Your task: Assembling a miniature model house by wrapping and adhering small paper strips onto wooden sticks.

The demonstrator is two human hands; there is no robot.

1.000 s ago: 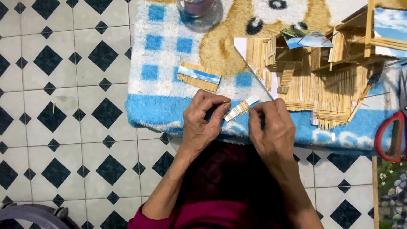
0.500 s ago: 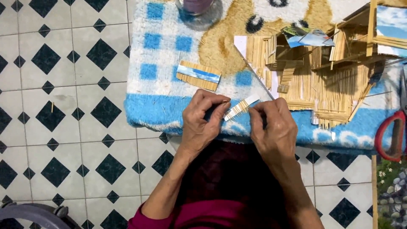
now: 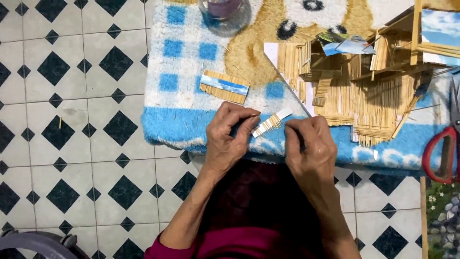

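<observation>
left hand (image 3: 230, 139) + right hand (image 3: 306, 144) pinching one stick strip (image 3: 271, 123) | one stick panel (image 3: 224, 87) | one scissors (image 3: 445, 144)

Stick model (image 3: 369, 91) beyond right hand (image 3: 309, 148)

Fluffy, rough cloth towel (image 3: 182, 110) lies on glossy tiled floor (image 3: 72, 96) beside matt wooden stick strip (image 3: 270, 123).

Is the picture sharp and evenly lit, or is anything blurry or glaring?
Head view: light is soft and even, no strong glare; the left hand and right hand cast only faint shadows on the blue towel. The small stick strip between them looks fairly sharp; the glass jar and red scissors are cut off at the frame edges.
</observation>
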